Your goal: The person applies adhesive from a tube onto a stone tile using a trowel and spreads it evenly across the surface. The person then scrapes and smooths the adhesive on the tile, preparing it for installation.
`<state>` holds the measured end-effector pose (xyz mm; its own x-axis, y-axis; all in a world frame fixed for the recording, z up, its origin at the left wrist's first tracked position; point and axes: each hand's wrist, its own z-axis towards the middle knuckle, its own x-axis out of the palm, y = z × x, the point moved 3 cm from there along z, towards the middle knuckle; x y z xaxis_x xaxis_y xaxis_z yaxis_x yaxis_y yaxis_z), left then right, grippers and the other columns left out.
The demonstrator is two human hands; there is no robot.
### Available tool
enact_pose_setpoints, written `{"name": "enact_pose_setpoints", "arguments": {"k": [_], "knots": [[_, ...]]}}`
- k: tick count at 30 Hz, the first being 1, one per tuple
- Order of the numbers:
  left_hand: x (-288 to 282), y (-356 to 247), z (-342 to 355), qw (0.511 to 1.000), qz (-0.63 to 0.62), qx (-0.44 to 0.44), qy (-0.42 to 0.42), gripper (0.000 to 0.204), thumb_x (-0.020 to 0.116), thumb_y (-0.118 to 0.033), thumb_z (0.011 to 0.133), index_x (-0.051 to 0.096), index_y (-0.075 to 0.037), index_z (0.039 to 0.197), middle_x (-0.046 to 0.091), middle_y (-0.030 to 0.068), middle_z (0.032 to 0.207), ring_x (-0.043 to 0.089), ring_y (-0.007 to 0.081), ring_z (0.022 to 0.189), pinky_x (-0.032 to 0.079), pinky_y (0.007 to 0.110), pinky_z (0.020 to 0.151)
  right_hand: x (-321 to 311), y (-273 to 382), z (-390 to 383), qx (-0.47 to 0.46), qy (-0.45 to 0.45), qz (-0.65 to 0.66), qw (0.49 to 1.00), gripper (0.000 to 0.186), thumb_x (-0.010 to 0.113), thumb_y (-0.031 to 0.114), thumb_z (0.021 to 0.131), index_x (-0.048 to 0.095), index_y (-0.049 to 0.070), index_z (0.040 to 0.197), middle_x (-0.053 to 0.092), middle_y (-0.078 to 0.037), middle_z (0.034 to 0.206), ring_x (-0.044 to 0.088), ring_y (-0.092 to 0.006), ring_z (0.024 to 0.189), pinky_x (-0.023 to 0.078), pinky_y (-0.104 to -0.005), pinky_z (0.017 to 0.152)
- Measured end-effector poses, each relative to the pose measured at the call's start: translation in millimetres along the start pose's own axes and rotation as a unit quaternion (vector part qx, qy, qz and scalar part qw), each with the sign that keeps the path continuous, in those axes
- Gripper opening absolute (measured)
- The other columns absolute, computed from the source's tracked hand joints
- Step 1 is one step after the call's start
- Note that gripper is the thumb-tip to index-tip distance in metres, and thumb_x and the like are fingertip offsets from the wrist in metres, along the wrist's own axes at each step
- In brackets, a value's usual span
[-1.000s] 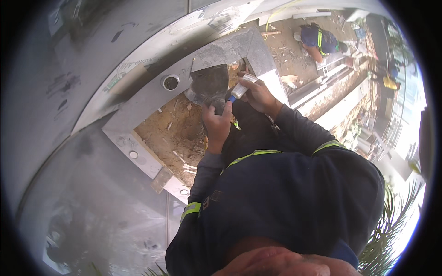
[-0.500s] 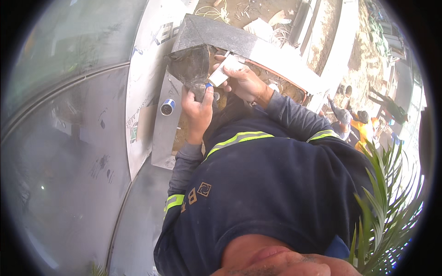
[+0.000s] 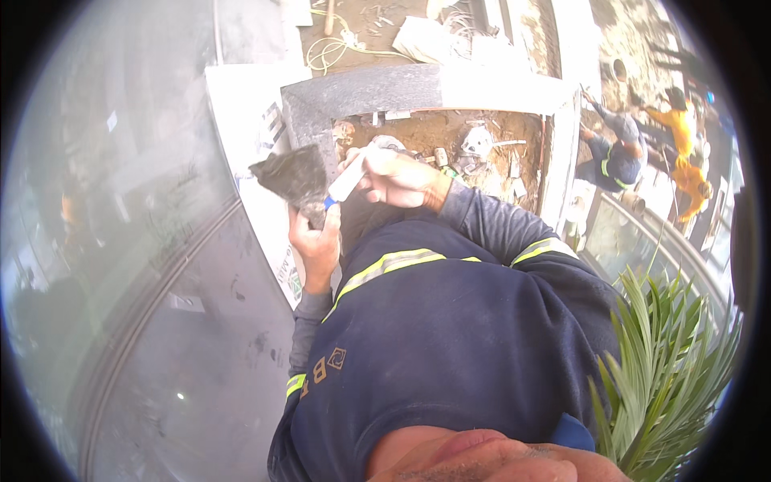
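My left hand is closed on the crumpled grey lower end of a dark grey, bag-like piece, whose wide part spreads out beyond my fingers. A white, narrow, flat-sided piece slants between my hands, with my right hand gripping its upper end. At its lower end, a small blue part lies against the dark piece beside my left thumb. What exactly the dark and white pieces are, I cannot make out.
A grey stone-like ledge frames a dirt-filled recess ahead, holding rubble and a crumpled clear plastic bag. Glossy dark panels stand left, palm leaves lower right. Several people work at far right, one in orange. A yellow cord lies beyond.
Both hands have shifted left and slightly down in the picture, carrying the dark and white pieces with them. The view has swung, showing more of the recess; the blue-and-white can no longer shows.
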<state>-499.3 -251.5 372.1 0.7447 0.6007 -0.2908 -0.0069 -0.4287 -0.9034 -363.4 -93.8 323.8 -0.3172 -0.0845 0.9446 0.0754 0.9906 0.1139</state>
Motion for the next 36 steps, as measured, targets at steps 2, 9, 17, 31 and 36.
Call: {"name": "enact_pose_setpoints", "arguments": {"k": [2, 9, 17, 31, 36], "knots": [[4, -17, 6, 0.998, 0.053, 0.038, 0.018, 0.02, 0.072, -0.001, 0.086, 0.069, 0.006, 0.104, 0.062, 0.0139, 0.119, 0.063, 0.0249, 0.107, 0.049, 0.037, 0.093, 2, -2, -1, -0.004, -0.074, 0.013, 0.997, 0.028, 0.074, 0.037, 0.096, 0.063, 0.016, 0.11, 0.064, 0.004, 0.11, 0.054, -0.0055, 0.087, 0.046, -0.024, 0.067], [46, -35, 39, 0.985, 0.056, 0.075, 0.142, 0.023, 0.072, -0.003, 0.087, 0.07, 0.005, 0.108, 0.062, 0.0134, 0.12, 0.062, 0.0247, 0.107, 0.048, 0.037, 0.094, 3, 23, -27, -0.105, -0.228, 0.049, 0.967, 0.019, 0.061, 0.011, 0.09, 0.052, 0.014, 0.107, 0.067, -0.004, 0.106, 0.058, -0.0138, 0.085, 0.046, -0.0307, 0.073], [18, -49, 84, 0.978, -0.03, 0.123, 0.167, 0.02, 0.074, -0.008, 0.088, 0.071, 0.004, 0.103, 0.065, 0.0121, 0.109, 0.064, 0.0239, 0.099, 0.05, 0.036, 0.088, 51, 42, -11, -0.2, -0.119, -0.022, 0.972, 0.022, 0.064, 0.017, 0.1, 0.055, 0.007, 0.117, 0.069, -0.016, 0.121, 0.049, -0.0064, 0.07, 0.043, -0.0222, 0.057], [-84, -40, 121, 0.978, -0.15, 0.041, 0.137, 0.021, 0.076, -0.009, 0.087, 0.07, 0.004, 0.102, 0.064, 0.0117, 0.112, 0.063, 0.0223, 0.101, 0.049, 0.036, 0.088, 126, 9, 86, -0.245, -0.129, -0.074, 0.958, 0.032, 0.059, 0.037, 0.106, 0.058, 0.011, 0.125, 0.066, -0.002, 0.13, 0.06, -0.0115, 0.101, 0.043, -0.0253, 0.07], [-88, -57, 127, 0.964, -0.087, 0.209, 0.142, 0.018, 0.075, -0.01, 0.089, 0.07, 0.003, 0.1, 0.066, 0.0093, 0.111, 0.062, 0.0175, 0.097, 0.049, 0.034, 0.086, 124, 2, 85, -0.241, -0.136, -0.045, 0.96, 0.031, 0.06, 0.043, 0.104, 0.06, 0.017, 0.121, 0.065, 0.0, 0.13, 0.059, -0.0122, 0.109, 0.041, -0.025, 0.068]]}}
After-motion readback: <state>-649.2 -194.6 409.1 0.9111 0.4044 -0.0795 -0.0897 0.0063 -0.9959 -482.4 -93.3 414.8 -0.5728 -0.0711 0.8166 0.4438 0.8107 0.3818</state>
